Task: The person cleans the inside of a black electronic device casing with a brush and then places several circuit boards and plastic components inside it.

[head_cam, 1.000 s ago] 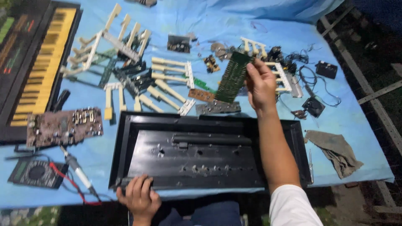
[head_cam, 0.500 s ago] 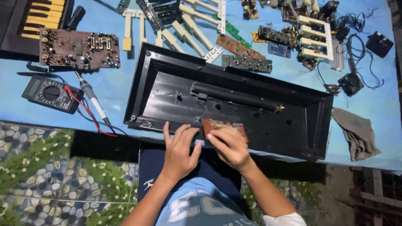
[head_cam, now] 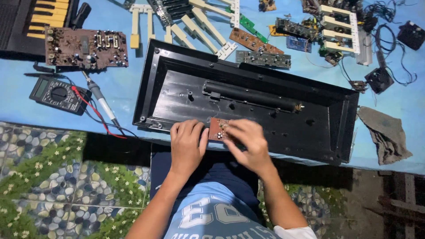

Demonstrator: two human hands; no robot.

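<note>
Nearest the camera, the left hand [head_cam: 188,144] and the right hand [head_cam: 249,144] meet over the near edge of a black plastic keyboard case [head_cam: 283,110], which lies open side up on a blue cloth-covered table [head_cam: 128,95]. Between them sits a small reddish-brown circuit board [head_cam: 218,129], solder side up, just inside the case's near wall. The left fingers are curled and close together, their tips pressing on the rim beside the board's left edge. The right fingers are bent over the board's right end, pinching or steadying it (exactly how they grip is hidden under the knuckles).

To do this well, I judge the board should be kept flat and held by its edges, with the left hand bracing the case so it does not slide.

The board's long axis runs roughly left to right, along the case's near wall; the case itself runs the same way, slightly skewed, its right end nearer the camera.

Further out to the left lie a digital multimeter [head_cam: 55,94] with red and black leads and a soldering iron [head_cam: 101,101]; beyond them a larger brown circuit board [head_cam: 86,48]. Farthest off are loose cream keyboard keys [head_cam: 199,24] and, at right, a grey rag [head_cam: 387,132].
</note>
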